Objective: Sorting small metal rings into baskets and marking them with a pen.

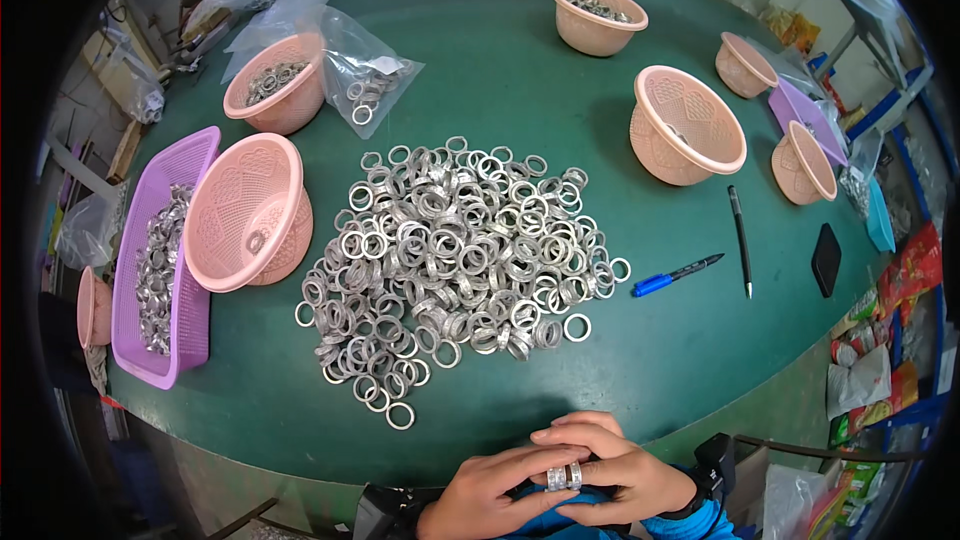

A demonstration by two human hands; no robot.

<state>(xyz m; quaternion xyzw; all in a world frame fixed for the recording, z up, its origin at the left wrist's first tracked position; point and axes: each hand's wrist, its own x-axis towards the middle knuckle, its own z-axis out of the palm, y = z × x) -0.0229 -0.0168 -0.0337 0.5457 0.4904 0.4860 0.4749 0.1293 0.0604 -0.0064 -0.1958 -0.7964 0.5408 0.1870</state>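
My left hand (pixel 488 490) and my right hand (pixel 622 470) meet at the table's near edge, fingers closed in toward each other. Two silver metal rings (pixel 564 478) sit side by side, gripped between the fingers of both hands. Parts of the fingertips behind them are hidden. Beyond my hands spreads a large heap of similar metal rings (pixel 460 240), some lying flat and others on edge. One loose ring (pixel 400 415) lies at the heap's near end, and another ring (pixel 577 328) rests by its right side.
Left of the heap stand a purple basket (pixel 205 230) of rings and a tilted pink basket (pixel 215 250). Another pink basket (pixel 290 115) and a clear bag (pixel 385 90) lie behind. To the right are a blue pen (pixel 675 277), a black pen (pixel 740 240), a dark phone-like object (pixel 825 260) and several pink baskets.
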